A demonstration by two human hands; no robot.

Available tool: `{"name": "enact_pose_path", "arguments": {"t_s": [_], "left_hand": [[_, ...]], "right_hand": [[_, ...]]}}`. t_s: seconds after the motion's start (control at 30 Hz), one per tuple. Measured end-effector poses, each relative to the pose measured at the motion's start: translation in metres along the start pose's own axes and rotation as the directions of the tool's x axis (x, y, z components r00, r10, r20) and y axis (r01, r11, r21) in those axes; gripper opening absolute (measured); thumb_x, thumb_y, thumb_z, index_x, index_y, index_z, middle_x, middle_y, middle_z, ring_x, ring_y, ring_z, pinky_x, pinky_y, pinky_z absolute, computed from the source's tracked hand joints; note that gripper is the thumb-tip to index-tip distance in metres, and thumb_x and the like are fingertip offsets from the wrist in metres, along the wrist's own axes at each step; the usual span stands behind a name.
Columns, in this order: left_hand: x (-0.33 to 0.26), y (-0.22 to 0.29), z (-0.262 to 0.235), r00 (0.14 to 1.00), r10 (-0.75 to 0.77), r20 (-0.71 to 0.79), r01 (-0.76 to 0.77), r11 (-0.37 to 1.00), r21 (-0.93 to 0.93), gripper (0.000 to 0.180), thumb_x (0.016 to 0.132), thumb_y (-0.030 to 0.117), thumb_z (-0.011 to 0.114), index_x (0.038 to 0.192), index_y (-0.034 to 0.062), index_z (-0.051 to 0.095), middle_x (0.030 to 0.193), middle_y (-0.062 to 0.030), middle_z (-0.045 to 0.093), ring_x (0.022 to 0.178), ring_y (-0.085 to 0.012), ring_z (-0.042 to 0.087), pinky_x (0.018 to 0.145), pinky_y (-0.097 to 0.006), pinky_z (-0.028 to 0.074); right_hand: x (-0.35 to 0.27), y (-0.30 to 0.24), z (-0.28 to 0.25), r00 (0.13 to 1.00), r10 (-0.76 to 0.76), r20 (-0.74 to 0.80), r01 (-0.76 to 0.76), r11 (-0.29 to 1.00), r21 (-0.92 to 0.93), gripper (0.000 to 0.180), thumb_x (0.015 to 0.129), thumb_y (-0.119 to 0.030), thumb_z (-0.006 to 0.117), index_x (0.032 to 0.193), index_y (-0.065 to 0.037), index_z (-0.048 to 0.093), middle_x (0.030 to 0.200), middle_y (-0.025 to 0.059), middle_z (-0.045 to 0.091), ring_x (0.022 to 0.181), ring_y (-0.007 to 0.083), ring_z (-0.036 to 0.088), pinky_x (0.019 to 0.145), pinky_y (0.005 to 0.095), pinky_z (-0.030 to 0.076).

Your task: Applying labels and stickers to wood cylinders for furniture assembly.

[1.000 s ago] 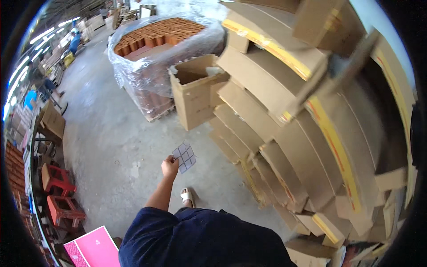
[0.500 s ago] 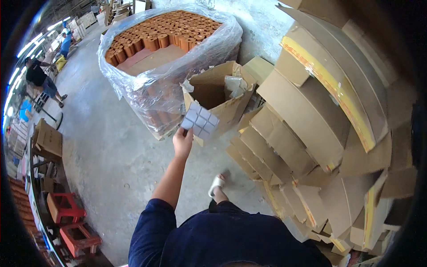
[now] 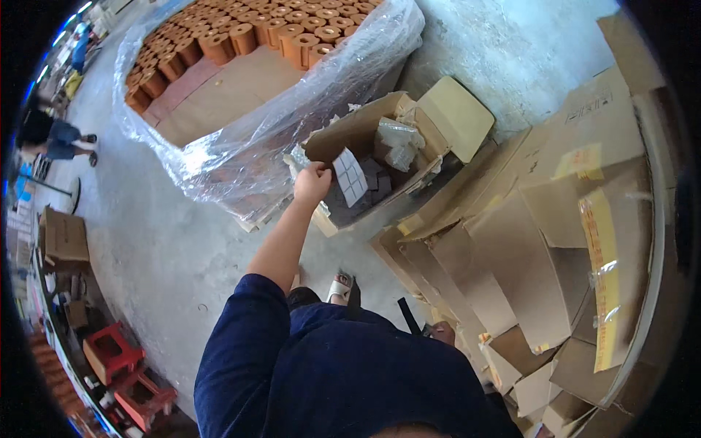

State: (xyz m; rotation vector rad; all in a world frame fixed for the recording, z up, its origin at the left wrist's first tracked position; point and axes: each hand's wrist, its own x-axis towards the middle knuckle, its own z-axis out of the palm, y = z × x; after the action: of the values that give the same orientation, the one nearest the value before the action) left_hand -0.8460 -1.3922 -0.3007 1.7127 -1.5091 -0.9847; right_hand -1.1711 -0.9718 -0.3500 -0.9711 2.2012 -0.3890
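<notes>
Left hand (image 3: 312, 184): extended at the centre of the frame, over the near-left edge of an open cardboard box (image 3: 356, 129). Its fingers are curled, with the grid-patterned pale sheet (image 3: 351, 177) just beside the fingertips. Whether the grip holds the sheet cannot be determined. The sheet is tilted, in view within the box opening.

Right hand (image 3: 442, 333): low in the frame, right of centre, beside the dark blue shirt (image 3: 350, 372). A black strip (image 3: 409, 315) lies close to it; the state of this grip cannot be told.

Box contents observed: dark grey pieces (image 3: 377, 179) and crumpled clear plastic (image 3: 401, 143).

Surroundings: orange-brown hollow cylinders (image 3: 219, 47) inside clear wrap (image 3: 241, 169), upper left; layered cardboard (image 3: 518, 270) along the right; two red stools (image 3: 115, 353), lower left; another person (image 3: 61, 139), far left, standing on the concrete floor (image 3: 197, 252).
</notes>
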Motion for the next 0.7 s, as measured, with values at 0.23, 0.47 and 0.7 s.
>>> {"name": "enact_pose_path", "arguments": {"t_s": [0.23,0.47,0.7], "left_hand": [[0.014,-0.032,0.001,0.924,-0.256,-0.285,0.279,0.96,0.04,0.08,0.059,0.032,0.07,0.121,0.0008,0.032,0.116,-0.022,0.042,0.114,-0.0353,0.033,0.087,-0.042,0.035],[0.047,-0.059,0.016,0.686,-0.622,0.378,0.696,0.713,-0.091,0.093,0.057,0.035,0.073,0.126,0.0011,0.02,0.116,-0.0207,0.042,0.097,-0.0408,0.048,0.083,-0.047,0.037],[0.04,-0.1,0.04,0.482,-0.632,0.607,0.842,0.526,-0.12,0.032,0.074,0.012,0.051,0.103,0.0052,0.041,0.096,-0.0181,0.048,0.084,-0.0419,0.053,0.08,-0.058,0.036]], "right_hand": [[-0.05,-0.044,0.06,0.843,0.534,-0.064,-0.536,0.827,-0.17,0.023,0.065,-0.024,0.063,0.073,-0.004,0.058,0.078,0.0159,0.06,0.077,0.0302,0.058,0.07,0.0362,0.045],[-0.18,0.011,0.209,0.792,0.61,0.013,-0.609,0.792,-0.038,0.02,0.065,-0.025,0.061,0.073,-0.006,0.059,0.079,0.0165,0.06,0.08,0.0325,0.057,0.071,0.0387,0.046],[-0.202,-0.119,0.216,0.732,0.682,0.004,-0.675,0.724,0.143,0.019,0.065,-0.025,0.061,0.073,-0.007,0.06,0.077,0.0161,0.06,0.08,0.0322,0.058,0.071,0.0391,0.046]]}}
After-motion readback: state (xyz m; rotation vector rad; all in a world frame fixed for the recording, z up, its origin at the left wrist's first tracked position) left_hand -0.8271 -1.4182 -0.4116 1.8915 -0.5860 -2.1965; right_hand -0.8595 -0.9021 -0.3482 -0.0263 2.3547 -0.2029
